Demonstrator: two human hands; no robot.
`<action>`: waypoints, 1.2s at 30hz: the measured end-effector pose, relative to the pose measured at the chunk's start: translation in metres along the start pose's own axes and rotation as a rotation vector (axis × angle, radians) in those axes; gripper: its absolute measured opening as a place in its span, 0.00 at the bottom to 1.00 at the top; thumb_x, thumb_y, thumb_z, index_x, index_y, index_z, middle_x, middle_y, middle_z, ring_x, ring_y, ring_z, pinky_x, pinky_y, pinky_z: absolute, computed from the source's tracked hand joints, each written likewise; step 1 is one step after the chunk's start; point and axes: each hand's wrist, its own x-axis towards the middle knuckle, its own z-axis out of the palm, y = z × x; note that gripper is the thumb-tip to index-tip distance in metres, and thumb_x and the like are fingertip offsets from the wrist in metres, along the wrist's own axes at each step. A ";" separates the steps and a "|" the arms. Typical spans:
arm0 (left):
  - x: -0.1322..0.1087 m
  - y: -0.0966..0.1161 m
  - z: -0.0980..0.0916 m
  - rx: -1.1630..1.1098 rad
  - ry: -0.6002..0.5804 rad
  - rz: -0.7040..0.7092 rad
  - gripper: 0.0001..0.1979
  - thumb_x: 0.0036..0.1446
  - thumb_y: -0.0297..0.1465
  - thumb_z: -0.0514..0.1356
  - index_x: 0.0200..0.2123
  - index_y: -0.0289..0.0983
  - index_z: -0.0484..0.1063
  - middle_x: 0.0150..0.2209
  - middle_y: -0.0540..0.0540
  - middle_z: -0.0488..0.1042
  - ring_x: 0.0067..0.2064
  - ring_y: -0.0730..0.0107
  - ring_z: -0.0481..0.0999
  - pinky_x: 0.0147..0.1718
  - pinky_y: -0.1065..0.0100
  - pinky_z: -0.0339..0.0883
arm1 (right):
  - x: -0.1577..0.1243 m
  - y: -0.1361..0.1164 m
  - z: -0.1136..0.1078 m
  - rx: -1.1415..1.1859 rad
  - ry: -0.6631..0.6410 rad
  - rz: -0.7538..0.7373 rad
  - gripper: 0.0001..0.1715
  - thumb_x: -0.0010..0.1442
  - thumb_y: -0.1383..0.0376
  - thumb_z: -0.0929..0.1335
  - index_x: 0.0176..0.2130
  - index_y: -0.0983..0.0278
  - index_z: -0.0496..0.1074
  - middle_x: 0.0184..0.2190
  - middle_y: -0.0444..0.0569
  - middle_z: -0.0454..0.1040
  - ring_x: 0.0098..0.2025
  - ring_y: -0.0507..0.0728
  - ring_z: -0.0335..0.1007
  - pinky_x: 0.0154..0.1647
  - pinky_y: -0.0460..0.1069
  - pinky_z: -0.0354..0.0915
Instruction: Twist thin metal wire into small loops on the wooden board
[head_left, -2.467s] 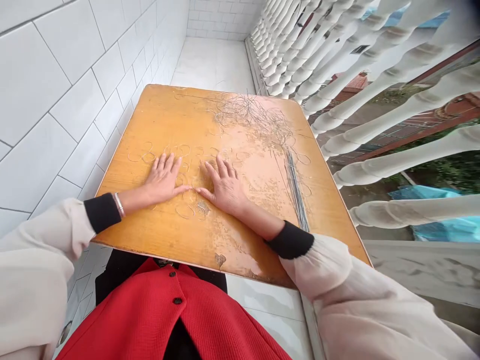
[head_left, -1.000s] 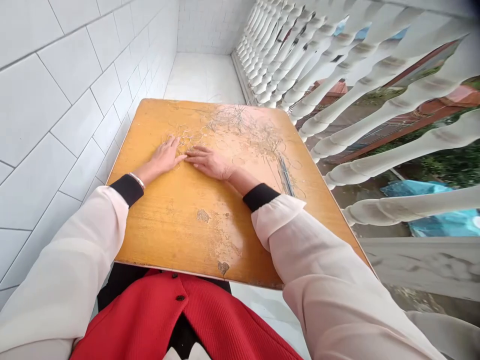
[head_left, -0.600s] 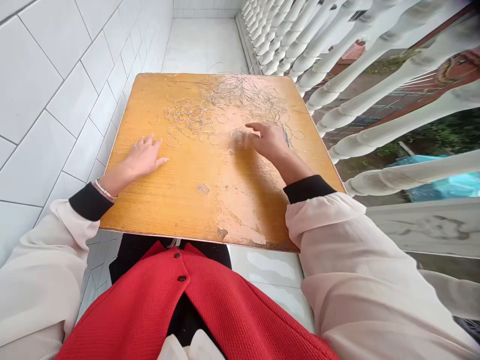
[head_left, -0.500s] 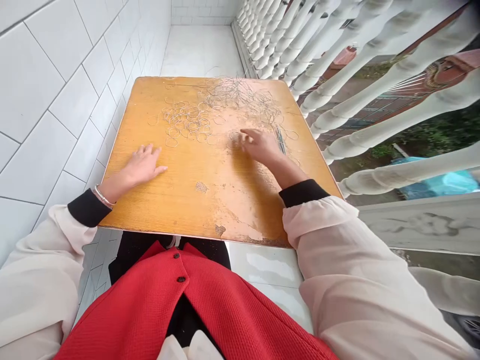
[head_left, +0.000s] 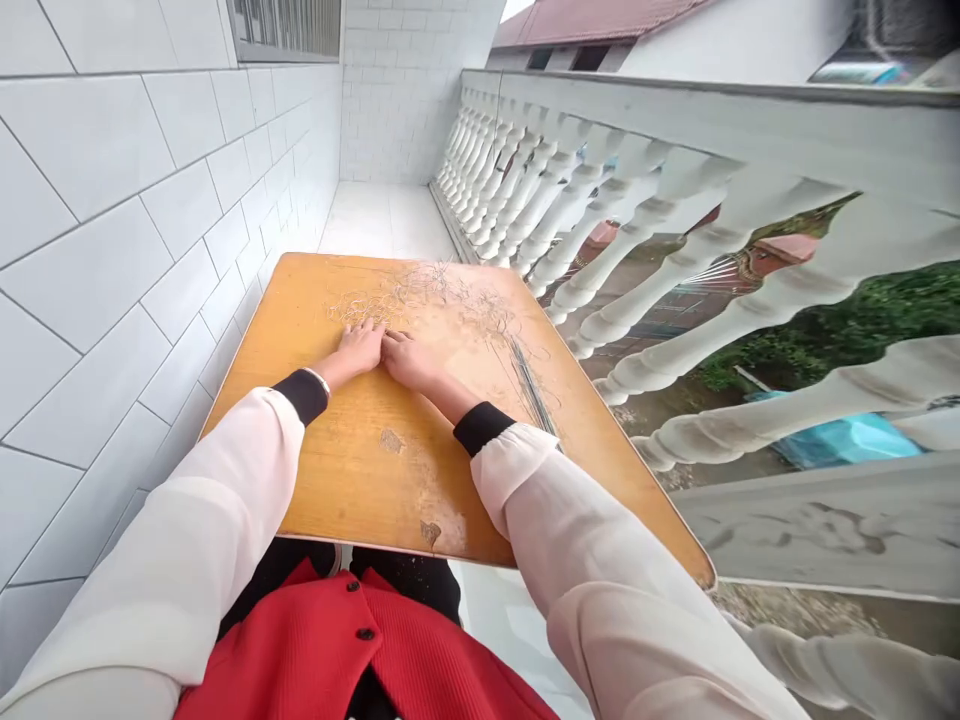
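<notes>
The scuffed, orange-brown desk (head_left: pixel 345 490) is strewn at its far end with wire loops (head_left: pixel 356 304) and tangled wires (head_left: pixel 450 287). Toward its right edge, straight wires (head_left: pixel 531 384) are laid.

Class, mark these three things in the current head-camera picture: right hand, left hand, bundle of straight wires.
Right hand (head_left: pixel 409 361): head view, back of the hand.
Left hand (head_left: pixel 363 346): head view, back of the hand.
Bundle of straight wires (head_left: pixel 533 388): head view, middle of its length.

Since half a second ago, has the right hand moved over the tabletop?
Yes: judged against the chipped patch on the tabletop, the right hand has moved left, away from the bundle of thin grey strands, to beside the left hand.
</notes>
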 end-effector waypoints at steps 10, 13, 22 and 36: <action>-0.106 -0.059 -0.035 0.024 0.101 0.032 0.21 0.66 0.30 0.51 0.59 0.30 0.68 0.62 0.33 0.67 0.64 0.53 0.66 0.64 0.54 0.59 | -0.002 0.062 -0.027 0.097 0.192 0.412 0.26 0.57 0.73 0.59 0.48 0.69 0.79 0.49 0.60 0.79 0.52 0.64 0.74 0.54 0.55 0.66; -0.151 -0.052 -0.033 -0.016 0.082 0.070 0.21 0.66 0.30 0.51 0.59 0.31 0.68 0.62 0.34 0.68 0.65 0.53 0.66 0.64 0.52 0.60 | -0.001 0.059 -0.031 0.085 0.247 0.470 0.26 0.57 0.73 0.58 0.45 0.70 0.81 0.46 0.61 0.80 0.49 0.63 0.76 0.51 0.55 0.67; -0.213 -0.036 0.014 -0.241 0.157 0.142 0.18 0.66 0.32 0.54 0.55 0.33 0.73 0.61 0.34 0.70 0.64 0.53 0.68 0.64 0.50 0.62 | 0.008 0.022 -0.022 -0.148 -0.114 0.450 0.20 0.58 0.66 0.65 0.45 0.73 0.80 0.48 0.67 0.78 0.49 0.68 0.74 0.47 0.55 0.66; -0.220 -0.037 0.051 -0.420 0.323 0.087 0.13 0.62 0.29 0.58 0.47 0.35 0.78 0.56 0.38 0.76 0.60 0.54 0.73 0.61 0.49 0.66 | 0.025 0.019 -0.072 0.357 0.371 0.575 0.08 0.54 0.72 0.65 0.28 0.64 0.73 0.26 0.51 0.74 0.31 0.57 0.72 0.35 0.52 0.69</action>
